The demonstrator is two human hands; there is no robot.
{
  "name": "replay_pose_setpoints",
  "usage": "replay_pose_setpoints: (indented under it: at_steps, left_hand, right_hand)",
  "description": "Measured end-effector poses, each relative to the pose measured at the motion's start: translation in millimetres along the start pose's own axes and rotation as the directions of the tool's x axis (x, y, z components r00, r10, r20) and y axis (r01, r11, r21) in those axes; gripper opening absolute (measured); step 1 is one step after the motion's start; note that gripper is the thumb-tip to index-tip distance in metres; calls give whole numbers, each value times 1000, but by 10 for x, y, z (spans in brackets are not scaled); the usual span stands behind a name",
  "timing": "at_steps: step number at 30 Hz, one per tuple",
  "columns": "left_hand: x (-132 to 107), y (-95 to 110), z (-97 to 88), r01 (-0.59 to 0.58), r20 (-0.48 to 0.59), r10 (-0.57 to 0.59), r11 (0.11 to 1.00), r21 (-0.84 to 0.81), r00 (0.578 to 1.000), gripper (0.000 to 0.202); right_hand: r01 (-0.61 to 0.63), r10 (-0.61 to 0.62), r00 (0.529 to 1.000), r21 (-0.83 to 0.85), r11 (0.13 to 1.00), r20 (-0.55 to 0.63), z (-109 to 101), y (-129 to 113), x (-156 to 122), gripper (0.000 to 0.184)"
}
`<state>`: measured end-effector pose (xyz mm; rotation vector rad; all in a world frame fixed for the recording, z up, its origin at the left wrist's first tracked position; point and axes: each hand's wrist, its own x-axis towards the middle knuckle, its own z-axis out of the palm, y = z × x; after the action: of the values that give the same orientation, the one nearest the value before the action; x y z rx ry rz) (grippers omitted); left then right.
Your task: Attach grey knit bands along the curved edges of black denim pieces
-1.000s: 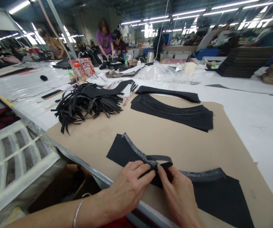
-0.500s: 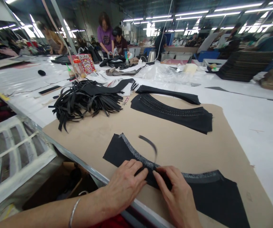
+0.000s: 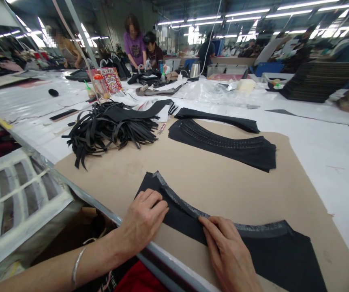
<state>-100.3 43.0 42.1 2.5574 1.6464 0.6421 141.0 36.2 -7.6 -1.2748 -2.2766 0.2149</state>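
A curved black fabric piece [image 3: 271, 251] with a grey glued upper edge lies on the brown cardboard sheet [image 3: 223, 182] in front of me. A narrow black strip [image 3: 180, 201] lies along that edge. My left hand [image 3: 142, 221] rests flat on the piece's left end, fingers stretched out, fingertips at the strip. My right hand [image 3: 227, 253] lies flat on the middle of the piece, fingers pressing the strip down.
A heap of loose black strips [image 3: 110, 127] lies at the back left. A stack of curved black pieces [image 3: 223, 144] lies behind my work. A metal table edge [image 3: 80, 192] runs on the left. Other people work at far tables [image 3: 138, 44].
The strip stood up in a loop between my fingers before; now it lies flat along the glued edge. My left hand has slid left, my right hand stays near the middle.
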Motion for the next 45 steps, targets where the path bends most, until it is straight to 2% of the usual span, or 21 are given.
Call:
replay_pose_setpoints:
  at_steps: [2,4,10,18,26,35,45]
  left_hand:
    - [123,62,-35,-43,-75,40,998,-40,996,18]
    - [268,108,-37,-74,-63,70,995,-70,996,21]
    - [529,55,34,31,198,-3,990,-137,980,7]
    - [610,-15,16,195,354,-130,968,-156,926,13]
    - [675,-64,34,195,415,-137,976,-99,899,13]
    - [741,-92,81,195,462,-141,978,-71,875,8]
    - [727,-132,99,211,443,-162,975,-64,882,7]
  right_hand:
    - [15,-15,1000,-18,1000,-2,9,15,-13,31]
    - [35,-35,999,-42,998,1,23,41,-27,32]
    - [60,-58,998,-105,993,25,19,98,-57,40]
    - [-57,58,998,-60,997,3,-12,0,-30,37]
    - [-8,9,1000,-72,997,4,-11,58,-50,37]
    - [-25,23,999,-70,997,-26,23,70,-49,40]
    - [13,-26,997,-173,985,-71,-16,25,-14,43]
